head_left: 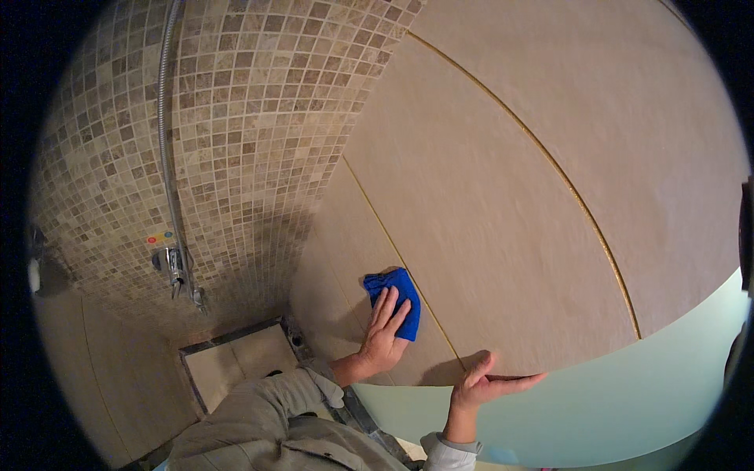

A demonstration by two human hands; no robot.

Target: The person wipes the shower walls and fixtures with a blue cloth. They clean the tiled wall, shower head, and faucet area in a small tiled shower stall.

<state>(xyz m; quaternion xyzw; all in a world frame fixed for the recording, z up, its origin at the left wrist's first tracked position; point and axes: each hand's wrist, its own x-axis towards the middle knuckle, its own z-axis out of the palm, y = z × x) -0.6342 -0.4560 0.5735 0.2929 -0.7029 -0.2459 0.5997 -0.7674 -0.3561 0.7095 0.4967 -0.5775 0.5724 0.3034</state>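
My left hand lies on a blue cloth, pressing it against the beige tiled wall. The cloth sits just beside a thin gold line between the large tiles. Lower and to the right, my right hand is at the wall's edge, fingers stretched out and thumb raised apart, with nothing seen in it. That edge meets a pale green, frosted-looking panel. Both forearms are in grey sleeves.
A mosaic-tiled wall stands on the left, with a metal shower hose hanging down to a chrome mixer tap. Below is a dark-edged floor section. Another gold line curves across the beige wall.
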